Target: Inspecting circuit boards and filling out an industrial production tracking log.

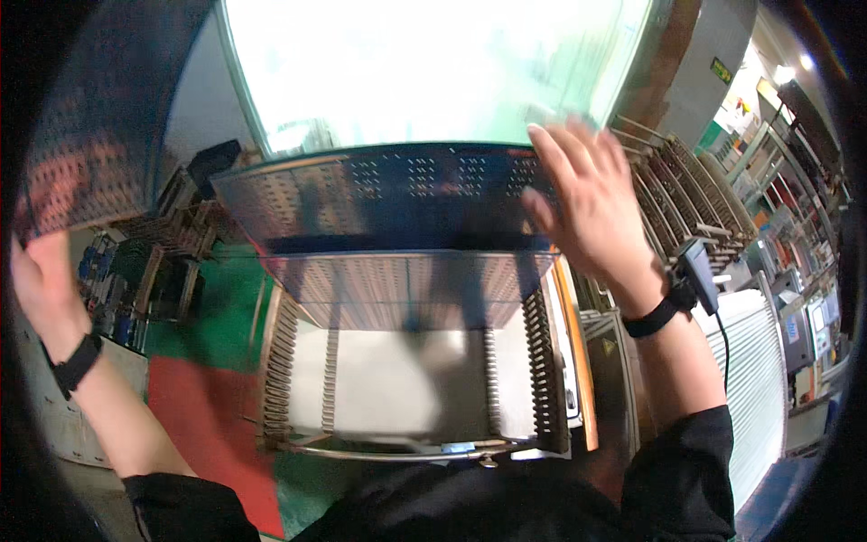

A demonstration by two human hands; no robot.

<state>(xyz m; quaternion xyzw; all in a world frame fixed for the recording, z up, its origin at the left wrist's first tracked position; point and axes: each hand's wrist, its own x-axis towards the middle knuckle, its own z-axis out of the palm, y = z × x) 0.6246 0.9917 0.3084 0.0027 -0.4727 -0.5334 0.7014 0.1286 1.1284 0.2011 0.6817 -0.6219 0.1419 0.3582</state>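
Observation:
At the far left my left hand (pixel 56 294) is closed on the lower edge of a dark, glossy perforated panel (pixel 117 154), which is raised and blurred. My right hand (pixel 591 199), fingers stretched out and slightly smeared, is at the upper right corner of another dark blue perforated panel (pixel 388 199). I cannot tell whether it touches that panel. This panel stands upright at the far end of a metal rack (pixel 278 379) with comb-like slotted sides. The rack's near part shows a pale base with slotted rails.
A bright window (pixel 433 72) lies beyond the rack. More slotted racks (pixel 691 194) stand at the right, near a ribbed white surface (pixel 754 388). A dark device with a cable (pixel 697 271) is beside my right wrist. The floor is green with a red area (pixel 212 406).

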